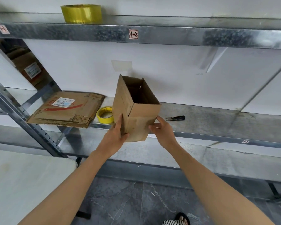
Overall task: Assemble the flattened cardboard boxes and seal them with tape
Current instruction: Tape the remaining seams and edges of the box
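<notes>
Metal shelf (217,114) holds flattened cardboard (65,109) far left, then a yellow tape roll (105,114). My left hand (116,135) grips the upright open box (136,111) at its near corner, fingers (119,123) curled; my right hand (164,130) pinches its right edge. Snips (175,118) lie rightmost.

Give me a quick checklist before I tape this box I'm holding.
1. Box squared open: ok.
2. Left hand and right hand both grip its near end: ok.
3. Near-end flaps folded shut: cannot tell, the hands cover them.
4. Small yellow tape roll on the shelf beside the box: ok.
5. Snips on the shelf, to the right: ok.
6. A hand free to take the tape: not ok.
</notes>
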